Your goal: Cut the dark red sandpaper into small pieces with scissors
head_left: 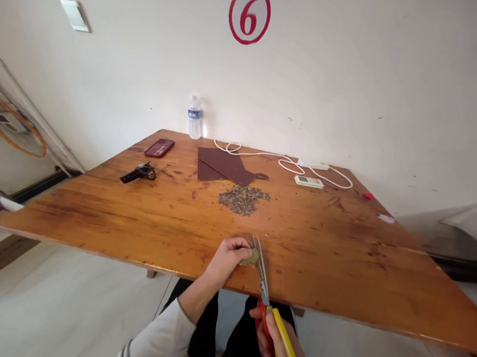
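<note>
My left hand (229, 255) pinches a small round greenish-brown piece (250, 256) just above the near edge of the wooden table (96, 206). My right hand (275, 341), below the table edge, grips the red and yellow handles of a pair of scissors (262, 274). The scissor blades point away from me and touch the right side of the small piece. A pile of small grey-brown clippings (243, 198) lies in the middle of the table, beyond both hands.
Dark red-brown sheets (223, 166) lie behind the pile. A dark red phone (159, 147), a black tool (138, 173), a water bottle (194, 118), a white cable (281, 161) and a small white device (309, 181) sit farther back. The wall stands right behind the table.
</note>
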Tool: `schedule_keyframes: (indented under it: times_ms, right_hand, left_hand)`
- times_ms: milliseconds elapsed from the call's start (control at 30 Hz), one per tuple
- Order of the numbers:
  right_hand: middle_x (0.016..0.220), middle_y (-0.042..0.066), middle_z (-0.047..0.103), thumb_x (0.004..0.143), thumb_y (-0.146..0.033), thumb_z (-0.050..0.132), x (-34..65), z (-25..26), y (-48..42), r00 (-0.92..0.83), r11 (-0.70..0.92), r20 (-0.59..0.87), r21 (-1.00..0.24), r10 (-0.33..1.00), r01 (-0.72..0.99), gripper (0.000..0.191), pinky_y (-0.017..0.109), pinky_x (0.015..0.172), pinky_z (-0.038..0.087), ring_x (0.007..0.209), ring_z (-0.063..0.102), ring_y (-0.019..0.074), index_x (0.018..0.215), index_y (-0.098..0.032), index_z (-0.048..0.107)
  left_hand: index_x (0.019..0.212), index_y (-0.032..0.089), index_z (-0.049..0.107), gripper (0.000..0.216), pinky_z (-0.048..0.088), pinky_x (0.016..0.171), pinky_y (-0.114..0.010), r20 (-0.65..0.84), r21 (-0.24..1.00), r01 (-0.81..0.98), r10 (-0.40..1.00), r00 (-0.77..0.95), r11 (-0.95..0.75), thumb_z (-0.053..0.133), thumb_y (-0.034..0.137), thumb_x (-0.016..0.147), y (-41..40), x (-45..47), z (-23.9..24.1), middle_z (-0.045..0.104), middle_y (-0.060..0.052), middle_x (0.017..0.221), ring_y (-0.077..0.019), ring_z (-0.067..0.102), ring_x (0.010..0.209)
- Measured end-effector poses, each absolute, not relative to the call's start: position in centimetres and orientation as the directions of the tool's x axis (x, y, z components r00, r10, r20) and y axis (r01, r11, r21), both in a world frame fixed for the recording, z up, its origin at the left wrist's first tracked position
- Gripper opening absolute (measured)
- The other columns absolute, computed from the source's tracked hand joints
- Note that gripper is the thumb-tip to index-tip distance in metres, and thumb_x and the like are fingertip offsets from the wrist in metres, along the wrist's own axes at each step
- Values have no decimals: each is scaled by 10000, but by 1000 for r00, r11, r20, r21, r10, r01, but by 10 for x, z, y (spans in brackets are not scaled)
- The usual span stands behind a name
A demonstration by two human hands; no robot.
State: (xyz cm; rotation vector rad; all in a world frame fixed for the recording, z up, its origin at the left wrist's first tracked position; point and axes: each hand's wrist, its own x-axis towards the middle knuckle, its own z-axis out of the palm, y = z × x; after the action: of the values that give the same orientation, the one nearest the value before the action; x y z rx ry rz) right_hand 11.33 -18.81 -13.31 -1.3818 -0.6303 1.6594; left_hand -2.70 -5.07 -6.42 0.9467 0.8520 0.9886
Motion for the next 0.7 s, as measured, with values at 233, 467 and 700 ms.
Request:
schedule_keyframes:
  times_ms: [233, 467, 700]
  right_hand:
    - [463, -110, 386, 556, -899, 665, 108, -134, -196, 47, -536, -583, -773, 811, -340, 770, 190, 350, 188, 353, 268, 42, 838, -183, 654]
    - [452, -122, 343, 561, -915, 643, 95, -127, -195, 71, -520, -573, -784, 817, -338, 778, 183, 340, 170, 352, 232, 32, 791, -172, 633]
    - [405, -145, 233, 540, -936, 626, 93, -126, -197, 86, -565, -615, -763, 783, -312, 766, 191, 350, 96, 347, 138, 21, 716, -191, 606]
  left_hand:
    - [553, 165, 624, 131, 418, 617, -264, -171, 941, -231, 934, 313, 249, 691, 271, 591, -50, -29, -64, 589, 4, 604, -121, 495, 583]
    - [540, 176, 593, 142, 413, 623, -274, -194, 952, -174, 937, 291, 251, 663, 290, 586, -51, -29, -59, 575, 2, 595, -135, 501, 593]
    - [523, 185, 560, 138, 409, 603, -270, -216, 946, -175, 933, 287, 272, 635, 276, 595, -51, -28, -60, 542, 13, 570, -126, 498, 551]
